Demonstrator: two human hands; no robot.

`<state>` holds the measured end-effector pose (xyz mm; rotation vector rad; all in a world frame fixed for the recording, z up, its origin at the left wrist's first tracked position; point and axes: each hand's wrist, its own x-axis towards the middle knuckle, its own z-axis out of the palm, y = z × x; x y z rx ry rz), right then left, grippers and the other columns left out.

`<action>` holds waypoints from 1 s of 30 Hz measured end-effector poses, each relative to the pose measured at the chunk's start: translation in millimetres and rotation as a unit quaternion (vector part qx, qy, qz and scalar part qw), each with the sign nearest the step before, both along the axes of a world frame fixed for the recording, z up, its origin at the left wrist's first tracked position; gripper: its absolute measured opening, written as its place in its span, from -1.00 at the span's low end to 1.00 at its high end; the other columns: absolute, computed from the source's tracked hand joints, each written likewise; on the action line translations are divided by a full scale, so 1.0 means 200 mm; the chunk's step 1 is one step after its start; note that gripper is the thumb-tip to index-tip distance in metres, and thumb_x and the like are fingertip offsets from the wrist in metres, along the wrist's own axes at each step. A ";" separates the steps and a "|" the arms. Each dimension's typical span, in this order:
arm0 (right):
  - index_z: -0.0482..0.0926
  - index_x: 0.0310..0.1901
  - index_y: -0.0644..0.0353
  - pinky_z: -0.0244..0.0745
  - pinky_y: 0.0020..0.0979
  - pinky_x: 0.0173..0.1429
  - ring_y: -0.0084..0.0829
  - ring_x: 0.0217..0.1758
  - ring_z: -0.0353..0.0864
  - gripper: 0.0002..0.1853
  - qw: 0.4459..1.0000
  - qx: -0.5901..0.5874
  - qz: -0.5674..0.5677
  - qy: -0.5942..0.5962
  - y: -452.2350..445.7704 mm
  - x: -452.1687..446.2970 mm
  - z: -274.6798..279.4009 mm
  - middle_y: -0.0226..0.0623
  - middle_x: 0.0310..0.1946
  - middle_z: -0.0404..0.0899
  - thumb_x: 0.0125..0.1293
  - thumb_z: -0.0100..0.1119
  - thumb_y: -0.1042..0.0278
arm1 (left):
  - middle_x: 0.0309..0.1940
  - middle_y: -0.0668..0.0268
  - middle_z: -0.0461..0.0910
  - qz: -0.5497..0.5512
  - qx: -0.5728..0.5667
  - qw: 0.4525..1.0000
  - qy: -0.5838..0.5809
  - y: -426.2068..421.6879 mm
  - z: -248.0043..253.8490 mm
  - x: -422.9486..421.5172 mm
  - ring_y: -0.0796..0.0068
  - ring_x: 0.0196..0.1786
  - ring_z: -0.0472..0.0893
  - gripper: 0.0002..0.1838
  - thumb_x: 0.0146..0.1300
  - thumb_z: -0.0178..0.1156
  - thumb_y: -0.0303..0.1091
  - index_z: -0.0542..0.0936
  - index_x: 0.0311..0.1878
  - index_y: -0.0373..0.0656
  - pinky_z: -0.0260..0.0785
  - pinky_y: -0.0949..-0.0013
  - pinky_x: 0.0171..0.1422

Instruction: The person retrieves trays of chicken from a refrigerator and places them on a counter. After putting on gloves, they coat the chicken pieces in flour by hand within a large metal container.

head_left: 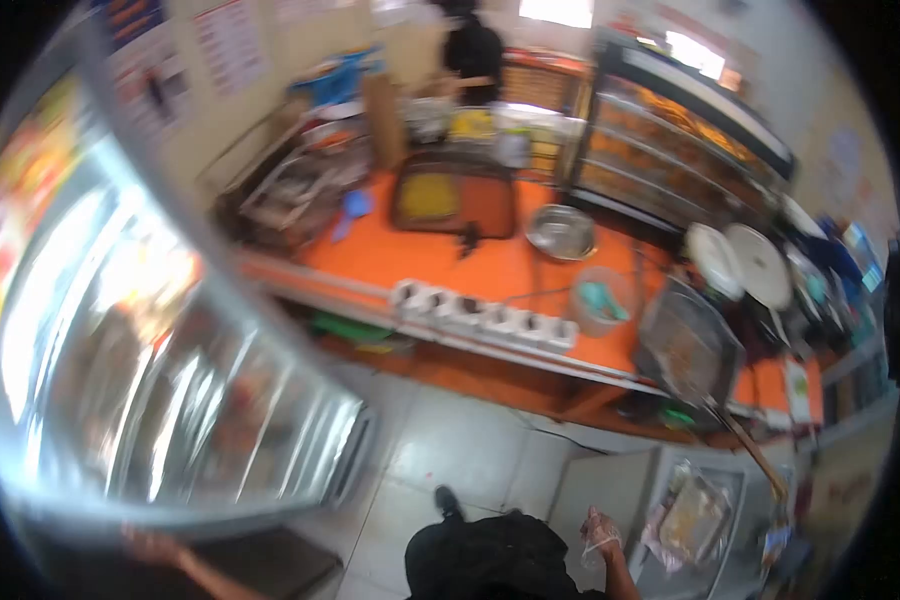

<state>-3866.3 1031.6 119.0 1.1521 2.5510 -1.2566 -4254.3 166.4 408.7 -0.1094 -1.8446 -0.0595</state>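
My left hand (155,546), bare and blurred, is at the bottom edge of a glass-fronted display fridge (342,450) at the left. Whether its fingers grip that edge cannot be made out. Clear thin plastic, apparently a disposable glove, covers my right hand (599,531), low in the view and right of my dark clothing. Its fingers look curled in, and anything inside them is hidden. Just right of that hand, a clear plastic bag (692,520) with pale contents lies in a grey recess or open compartment.
An orange counter (355,255) carries a brown tray (490,208), a steel bowl (561,232), a clear tub (605,300), a socket strip (485,314) and a long-handled pan (685,340) overhanging its front edge. A heated display case (680,140) stands behind. A person in dark clothing (473,55) is at the back.
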 end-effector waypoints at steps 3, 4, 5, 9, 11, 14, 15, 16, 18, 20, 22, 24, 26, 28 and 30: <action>0.46 -0.46 0.28 0.46 -0.29 -0.45 -0.34 -0.58 0.53 -0.42 0.982 -0.189 -0.006 -0.014 -0.11 -0.12 0.12 -0.20 -0.62 0.49 0.43 -0.15 -0.15 | -0.12 0.09 0.62 0.225 0.123 0.963 -0.084 0.26 0.15 0.10 0.15 -0.02 0.58 -0.73 0.33 0.11 -0.29 0.59 -0.08 -0.31 0.37 0.14 0.15; 0.43 -0.47 0.28 0.45 -0.32 -0.47 -0.36 -0.59 0.52 -0.44 0.978 -0.209 -0.008 -0.009 -0.16 -0.19 0.20 -0.20 -0.63 0.48 0.42 -0.13 -0.13 | 0.02 -0.02 0.55 0.079 0.427 0.901 -0.017 0.51 0.29 0.07 0.14 0.10 0.51 -0.56 0.32 0.14 -0.20 0.51 0.08 -0.39 0.29 0.16 0.25; 0.42 -0.47 0.27 0.44 -0.34 -0.48 -0.38 -0.60 0.50 -0.48 0.977 -0.210 0.008 -0.021 -0.13 -0.18 0.12 -0.21 -0.63 0.46 0.43 -0.11 -0.07 | 0.02 -0.12 0.52 0.088 0.428 0.899 0.018 0.63 0.37 0.10 0.21 0.09 0.47 -0.40 0.25 0.25 -0.19 0.39 0.15 -0.52 0.24 0.20 0.26; 0.52 -0.29 0.21 0.43 -0.39 -0.44 -0.39 -0.55 0.43 -0.79 0.980 -0.194 -0.035 0.042 -0.25 -0.34 0.57 -0.32 -0.55 0.46 0.34 0.12 0.22 | -0.03 0.02 0.45 0.051 0.463 0.883 0.046 0.96 0.44 0.31 0.28 0.04 0.46 -0.32 0.10 0.39 -0.11 0.33 0.10 -0.40 0.25 0.27 0.22; 0.46 -0.36 0.23 0.43 -0.38 -0.46 -0.40 -0.58 0.45 -0.70 0.976 -0.208 -0.007 0.056 -0.22 -0.48 0.47 -0.28 -0.58 0.46 0.39 0.03 0.15 | -0.09 0.10 0.40 -0.020 0.485 0.873 0.043 1.11 0.40 0.43 0.34 0.01 0.44 -0.30 0.00 0.47 -0.14 0.29 0.05 -0.30 0.28 0.29 0.17; 0.41 -0.42 0.25 0.46 -0.38 -0.44 -0.42 -0.57 0.48 -0.61 0.953 -0.261 0.068 0.136 -0.28 -0.68 0.55 -0.23 -0.57 0.48 0.44 -0.05 0.09 | -0.08 0.22 0.26 -0.024 0.433 0.901 0.012 1.40 0.37 0.65 0.35 -0.02 0.38 -0.12 -0.16 0.56 -0.07 0.18 0.09 -0.19 0.30 0.28 0.08; 0.42 -0.40 0.25 0.47 -0.39 -0.41 -0.42 -0.54 0.50 -0.63 0.927 -0.297 0.103 0.205 -0.38 -0.76 0.62 -0.23 -0.53 0.50 0.44 -0.03 0.10 | -0.08 0.24 0.22 -0.024 0.389 0.921 -0.006 1.50 0.37 0.73 0.37 -0.03 0.37 -0.07 -0.20 0.57 -0.03 0.16 0.11 -0.19 0.30 0.28 0.05; 0.42 -0.40 0.25 0.47 -0.39 -0.41 -0.42 -0.54 0.50 -0.63 0.923 -0.305 0.117 0.204 -0.49 -0.83 0.71 -0.23 -0.53 0.50 0.44 -0.03 0.10 | -0.09 0.26 0.19 -0.025 0.344 0.938 -0.026 1.58 0.36 0.79 0.39 -0.04 0.35 -0.02 -0.23 0.58 0.02 0.15 0.12 -0.18 0.30 0.29 0.02; 0.45 -0.35 0.26 0.51 -0.39 -0.31 -0.42 -0.46 0.53 -0.62 0.898 -0.317 0.196 0.232 -0.71 -0.96 0.93 -0.21 -0.44 0.54 0.45 -0.04 0.08 | -0.13 0.27 0.20 -0.049 0.282 0.956 -0.066 1.70 0.31 0.86 0.47 -0.13 0.36 0.05 -0.30 0.60 0.12 0.13 0.10 -0.19 0.28 0.36 -0.19; 0.47 -0.32 0.26 0.51 -0.38 -0.27 -0.41 -0.42 0.55 -0.63 0.869 -0.321 0.260 0.273 -0.91 -1.07 1.10 -0.21 -0.41 0.55 0.44 -0.04 0.07 | -0.40 0.38 0.44 -0.219 0.217 0.950 -0.056 1.79 0.43 0.90 0.56 -0.43 0.43 -0.28 -0.29 0.62 0.07 0.45 -0.21 -0.17 0.28 0.48 -0.39; 0.50 -0.23 0.27 0.53 -0.36 -0.17 -0.38 -0.25 0.59 -0.64 0.829 -0.357 0.299 0.310 -1.12 -1.13 1.27 -0.20 -0.32 0.58 0.42 0.00 0.07 | -0.51 0.34 0.56 -0.382 0.284 0.877 -0.070 1.90 0.36 0.88 0.53 -0.47 0.53 -0.53 -0.22 0.63 -0.10 0.54 -0.45 -0.16 0.35 0.48 -0.39; 0.51 -0.21 0.24 0.52 -0.34 -0.16 -0.36 -0.22 0.58 -0.67 0.845 -0.285 0.285 0.352 -1.16 -1.21 1.03 -0.21 -0.29 0.58 0.40 0.03 0.07 | -0.45 0.30 0.55 -0.438 0.276 0.826 -0.222 1.94 0.35 0.90 0.48 -0.44 0.55 -0.58 -0.09 0.57 -0.15 0.54 -0.39 -0.20 0.38 0.42 -0.37; 0.52 -0.16 0.17 0.51 -0.31 -0.14 -0.33 -0.18 0.56 -0.70 0.864 -0.148 0.219 0.429 -1.20 -1.28 0.72 -0.23 -0.22 0.57 0.36 0.07 0.07 | -0.41 0.31 0.57 -0.446 0.216 0.811 -0.312 1.90 0.38 0.90 0.43 -0.41 0.58 -0.65 0.00 0.50 -0.23 0.54 -0.29 -0.18 0.42 0.41 -0.32; 0.52 -0.15 0.16 0.51 -0.31 -0.13 -0.33 -0.18 0.56 -0.70 0.882 -0.079 0.133 0.445 -1.17 -1.33 0.68 -0.23 -0.21 0.57 0.36 0.08 0.07 | -0.39 0.30 0.59 -0.435 0.189 0.823 -0.312 1.78 0.32 0.84 0.40 -0.38 0.60 -0.69 0.04 0.47 -0.30 0.54 -0.24 -0.17 0.46 0.38 -0.30; 0.52 -0.15 0.16 0.51 -0.31 -0.13 -0.33 -0.18 0.56 -0.70 0.897 -0.037 0.058 0.437 -1.10 -1.39 0.69 -0.23 -0.20 0.57 0.36 0.08 0.07 | -0.37 0.27 0.59 -0.401 0.204 0.839 -0.307 1.55 0.26 0.77 0.38 -0.34 0.63 -0.70 0.05 0.45 -0.36 0.56 -0.19 -0.18 0.49 0.40 -0.27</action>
